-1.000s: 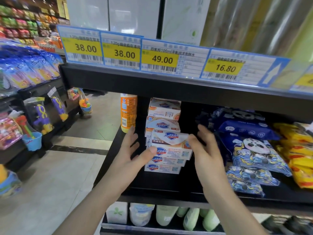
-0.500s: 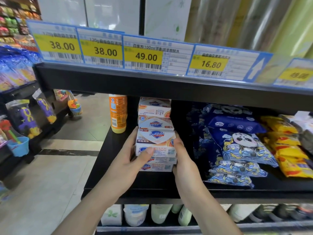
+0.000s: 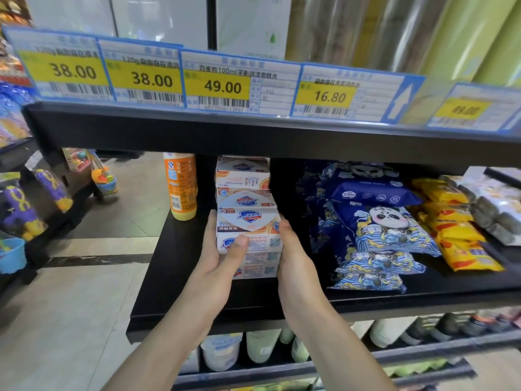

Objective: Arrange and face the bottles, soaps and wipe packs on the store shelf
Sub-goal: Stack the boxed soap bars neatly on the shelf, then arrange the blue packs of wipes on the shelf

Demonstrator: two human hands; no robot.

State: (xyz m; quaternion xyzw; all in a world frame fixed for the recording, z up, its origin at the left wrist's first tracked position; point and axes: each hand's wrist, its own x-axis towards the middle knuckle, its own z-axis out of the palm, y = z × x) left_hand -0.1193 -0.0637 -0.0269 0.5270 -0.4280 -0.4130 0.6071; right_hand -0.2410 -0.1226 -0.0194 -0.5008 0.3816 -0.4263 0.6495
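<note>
A person's two bare hands reach onto a black store shelf [image 3: 174, 272] and close on a stack of white Safeguard soap boxes [image 3: 249, 230] near the shelf's left end. The left hand [image 3: 218, 258] cups the stack's left side, its thumb curled across the front of a box. The right hand [image 3: 293, 258] presses against the stack's right side, and how its fingers lie behind the boxes cannot be told. So the left grip is clamped on the soap stack, and the right grip is flat against it. More soap boxes [image 3: 243, 172] stand stacked just behind. An upright orange bottle [image 3: 181, 186] stands to the left of the soaps, apart from them. To the right lie piled blue panda wipe packs [image 3: 386, 230], then yellow packs [image 3: 456, 235] beside those. Yellow price labels [image 3: 222, 86] line the edge of the shelf above. Pale bottles [image 3: 262, 345] stand on the shelf below.
</note>
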